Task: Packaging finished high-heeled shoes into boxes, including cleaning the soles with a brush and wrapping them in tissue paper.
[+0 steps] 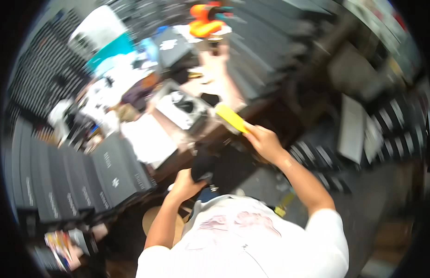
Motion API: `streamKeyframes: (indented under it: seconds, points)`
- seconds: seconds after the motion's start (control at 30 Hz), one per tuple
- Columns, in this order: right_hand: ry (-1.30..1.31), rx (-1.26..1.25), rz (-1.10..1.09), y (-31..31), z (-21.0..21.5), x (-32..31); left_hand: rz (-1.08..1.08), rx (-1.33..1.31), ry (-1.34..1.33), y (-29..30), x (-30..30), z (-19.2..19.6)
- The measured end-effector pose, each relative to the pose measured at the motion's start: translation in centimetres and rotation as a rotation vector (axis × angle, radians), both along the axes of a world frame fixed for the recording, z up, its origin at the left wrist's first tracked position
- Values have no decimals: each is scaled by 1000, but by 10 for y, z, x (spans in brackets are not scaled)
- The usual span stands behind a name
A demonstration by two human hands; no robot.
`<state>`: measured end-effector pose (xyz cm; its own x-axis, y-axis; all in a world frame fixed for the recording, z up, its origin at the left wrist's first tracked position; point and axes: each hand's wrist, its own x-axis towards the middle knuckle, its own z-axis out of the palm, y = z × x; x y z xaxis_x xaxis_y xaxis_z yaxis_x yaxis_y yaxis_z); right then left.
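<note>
Cluttered surface (196, 88), blurry frame: rows of dark flat boxes (108, 171) left and top right, white sheet (148, 139), open white box (182, 109), orange item (203, 21) far back. Right hand (266, 141) fingers closed around yellow flat tool (230, 118), held over surface's front edge. Left hand (185, 185) fingers gripped on black object (222, 167), low at the edge, just below the tool. Black object's kind: can't tell.

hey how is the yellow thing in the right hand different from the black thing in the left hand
The yellow tool is bright, flat and stiff-looking; the black item is dark, rounded and bulkier. The right hand holds the yellow tool out over the cluttered bench; the left hand keeps the black item close to the body. Both are gripped.
</note>
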<state>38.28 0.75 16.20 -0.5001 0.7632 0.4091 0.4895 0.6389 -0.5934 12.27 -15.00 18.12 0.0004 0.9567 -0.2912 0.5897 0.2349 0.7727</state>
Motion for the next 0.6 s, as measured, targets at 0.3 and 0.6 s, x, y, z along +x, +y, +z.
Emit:
streamKeyframes:
  seconds: [0.3, 0.6]
  points:
    - [101, -125, 62, 37, -15, -114, 408, 45, -1033, 44, -94, -17]
    - [-463, -224, 776, -24, 5, -168, 888, 339, -1627, 116, -201, -39]
